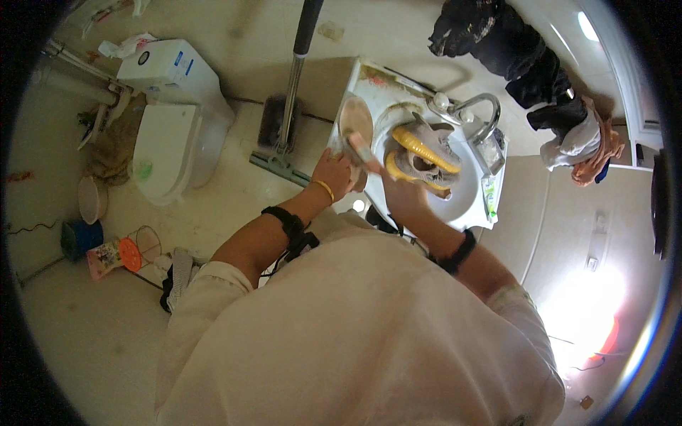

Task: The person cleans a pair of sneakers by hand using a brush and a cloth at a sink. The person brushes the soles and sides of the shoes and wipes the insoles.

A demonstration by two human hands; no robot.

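A pale beige insole (pixel 355 117) lies along the left rim of the white washbasin (pixel 469 202). My left hand (pixel 335 175), with a yellow band at its wrist, holds the insole's near end against the rim. Blurred by motion, my right hand (pixel 406 197) grips a narrow brownish brush (pixel 363 150) over the insole's middle; its bristles cannot be made out. Inside the basin rests a pair of grey shoes (pixel 426 153) with yellow soles, one tilted against the other. Black straps circle both my forearms.
A curved chrome tap (pixel 489 113) rises behind the basin, with a green-and-white tube (pixel 490 197) on its right rim. Left of the basin stand a squeegee (pixel 280 167), a long-handled broom (pixel 293 92) and a toilet (pixel 167 153). Dark clothes (pixel 511 57) hang at upper right.
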